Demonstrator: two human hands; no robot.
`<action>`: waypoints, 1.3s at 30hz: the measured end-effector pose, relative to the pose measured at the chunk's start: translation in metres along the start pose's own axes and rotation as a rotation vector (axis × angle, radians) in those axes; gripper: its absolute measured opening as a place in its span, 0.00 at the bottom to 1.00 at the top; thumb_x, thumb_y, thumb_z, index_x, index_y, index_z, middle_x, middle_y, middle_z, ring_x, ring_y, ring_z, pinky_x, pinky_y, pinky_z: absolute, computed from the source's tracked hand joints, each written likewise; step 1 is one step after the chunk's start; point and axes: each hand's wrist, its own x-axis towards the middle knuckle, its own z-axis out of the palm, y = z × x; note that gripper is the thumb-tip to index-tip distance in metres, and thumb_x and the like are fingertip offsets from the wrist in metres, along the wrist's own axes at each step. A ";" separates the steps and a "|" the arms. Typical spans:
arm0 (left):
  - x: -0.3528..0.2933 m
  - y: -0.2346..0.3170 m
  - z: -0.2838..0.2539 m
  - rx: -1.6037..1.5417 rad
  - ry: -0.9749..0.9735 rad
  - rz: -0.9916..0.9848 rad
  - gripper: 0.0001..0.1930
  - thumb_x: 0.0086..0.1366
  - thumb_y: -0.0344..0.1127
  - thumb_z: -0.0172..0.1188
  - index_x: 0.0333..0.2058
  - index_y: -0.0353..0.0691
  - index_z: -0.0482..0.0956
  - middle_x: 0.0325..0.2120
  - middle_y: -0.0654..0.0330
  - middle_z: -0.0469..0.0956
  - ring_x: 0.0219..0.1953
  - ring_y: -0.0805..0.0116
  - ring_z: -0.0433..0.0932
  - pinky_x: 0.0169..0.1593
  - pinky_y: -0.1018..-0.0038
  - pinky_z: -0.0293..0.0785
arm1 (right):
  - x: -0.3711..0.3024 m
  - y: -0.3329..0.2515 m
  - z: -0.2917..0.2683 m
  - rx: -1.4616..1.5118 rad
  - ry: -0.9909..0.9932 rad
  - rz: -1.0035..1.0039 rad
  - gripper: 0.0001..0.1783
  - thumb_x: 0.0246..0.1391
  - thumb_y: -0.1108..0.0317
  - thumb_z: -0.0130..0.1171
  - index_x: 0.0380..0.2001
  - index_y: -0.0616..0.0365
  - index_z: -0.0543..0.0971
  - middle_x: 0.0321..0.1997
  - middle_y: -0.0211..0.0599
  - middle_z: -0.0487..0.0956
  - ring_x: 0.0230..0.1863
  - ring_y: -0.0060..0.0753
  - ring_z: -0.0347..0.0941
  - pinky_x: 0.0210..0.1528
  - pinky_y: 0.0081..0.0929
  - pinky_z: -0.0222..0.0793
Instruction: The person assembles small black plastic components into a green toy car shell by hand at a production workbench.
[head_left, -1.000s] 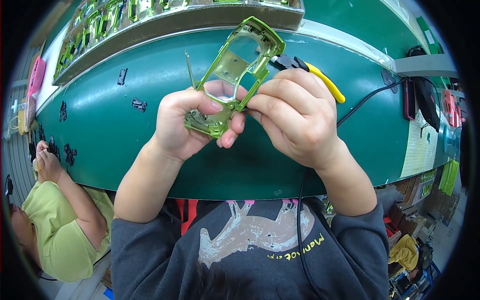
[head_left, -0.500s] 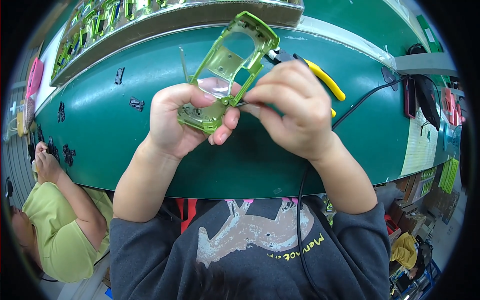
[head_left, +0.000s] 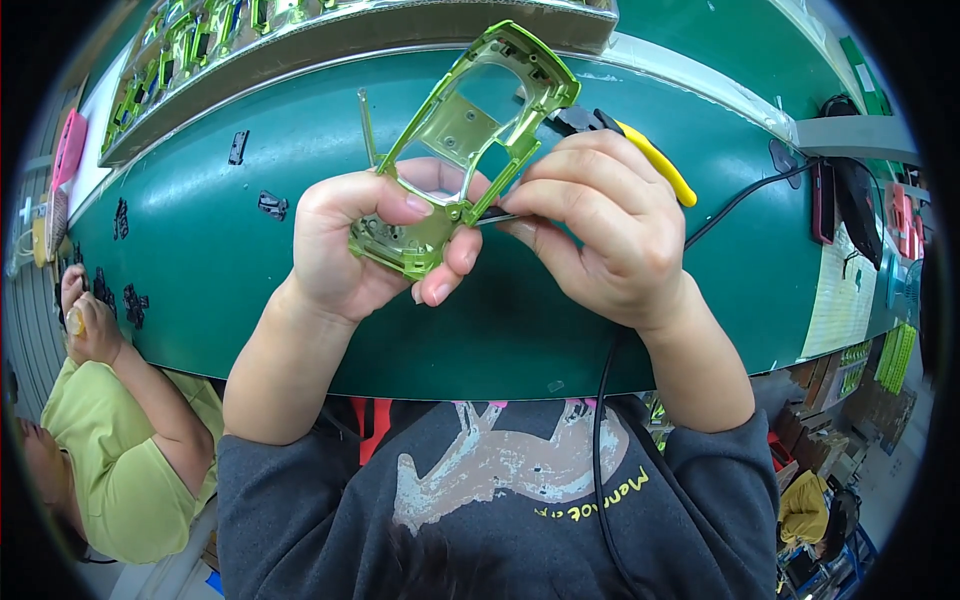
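Above the green table (head_left: 560, 345), my left hand (head_left: 345, 235) is closed round a green plastic housing frame (head_left: 410, 165) with large openings, tilted up to the right. A thin green arm sticks up at the frame's left side. The fingers of my right hand (head_left: 605, 215) pinch a small dark, slim piece (head_left: 495, 214) at the frame's lower right edge, by its hinge-like corner. What kind of piece it is, I cannot make out. Behind my right hand lie pliers with yellow handles (head_left: 655, 165), partly covered by the hand.
Several small black plastic parts (head_left: 272, 205) lie at the left. A cardboard tray (head_left: 400, 40) of green housings runs along the back. Over the table's right side trails a black cable (head_left: 735, 200). A co-worker in a light green top (head_left: 130, 460) sits at the left, hands holding something small.
The frame has shifted slightly right at its top. My right hand has drawn a little to the right, and more of the dark piece shows between its fingers and the frame.
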 end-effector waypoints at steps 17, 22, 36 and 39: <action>-0.005 -0.015 0.007 1.442 -0.044 0.925 0.36 0.43 0.24 0.69 0.55 0.38 0.69 0.37 0.56 0.80 0.34 0.57 0.80 0.40 0.68 0.75 | 0.005 0.013 -0.048 0.786 -0.054 0.690 0.11 0.50 0.74 0.67 0.38 0.62 0.82 0.41 0.34 0.82 0.43 0.24 0.78 0.46 0.23 0.74; 0.004 -0.020 0.002 1.531 -0.067 1.070 0.41 0.43 0.22 0.69 0.60 0.36 0.64 0.35 0.57 0.80 0.33 0.58 0.79 0.38 0.67 0.73 | 0.007 0.010 -0.046 0.591 -0.310 0.480 0.12 0.47 0.74 0.67 0.37 0.64 0.83 0.38 0.39 0.84 0.40 0.31 0.80 0.45 0.27 0.74; 0.007 -0.019 0.006 1.632 -0.114 1.115 0.43 0.43 0.22 0.68 0.62 0.34 0.63 0.33 0.58 0.80 0.32 0.60 0.79 0.38 0.68 0.72 | 0.004 -0.002 -0.028 0.270 -0.301 0.272 0.07 0.42 0.74 0.68 0.28 0.61 0.82 0.27 0.39 0.81 0.30 0.40 0.79 0.34 0.31 0.74; 0.004 -0.017 0.008 1.632 -0.116 1.098 0.42 0.44 0.25 0.68 0.62 0.34 0.64 0.30 0.58 0.79 0.30 0.60 0.78 0.36 0.67 0.71 | 0.004 -0.001 -0.024 0.296 -0.270 0.254 0.06 0.40 0.75 0.69 0.26 0.60 0.82 0.25 0.39 0.80 0.29 0.40 0.79 0.33 0.31 0.73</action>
